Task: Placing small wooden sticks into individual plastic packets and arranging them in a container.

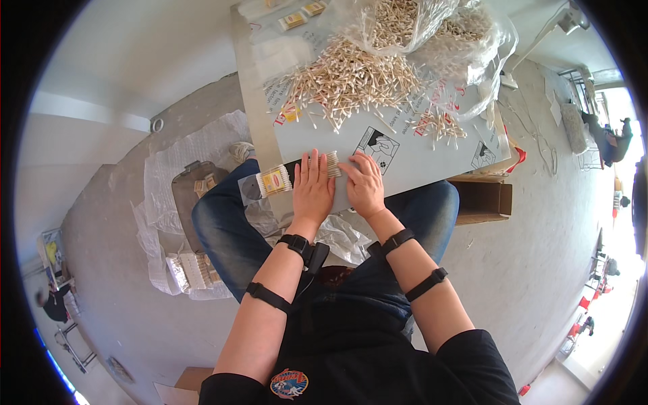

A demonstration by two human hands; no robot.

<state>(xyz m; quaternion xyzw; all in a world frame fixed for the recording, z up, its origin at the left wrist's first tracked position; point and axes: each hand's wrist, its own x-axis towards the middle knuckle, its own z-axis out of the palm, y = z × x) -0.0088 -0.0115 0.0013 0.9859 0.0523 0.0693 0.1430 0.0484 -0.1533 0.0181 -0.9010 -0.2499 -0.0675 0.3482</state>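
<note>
A row of cotton swabs (pixel 331 164) lies near the front edge of the table (pixel 406 160), over a dark strip. My left hand (pixel 313 189) rests flat across the row, fingers stretched out and partly covering it. At the row's right end, my right hand (pixel 364 187) touches the swabs with its fingertips, fingers slightly bent and apart. Just left of my left hand is a small clear pack of swabs (pixel 275 181) with a yellow and red label. Beyond both hands spreads a big loose heap of cotton swabs (pixel 358 79).
Clear plastic bags (pixel 466 57) holding more swabs stand at the back right. Small labelled packs (pixel 293 21) lie at the far left. An open cardboard box (pixel 482 200) sits under the table's right side. On the floor at left is a grey bin (pixel 191 214) on plastic sheeting.
</note>
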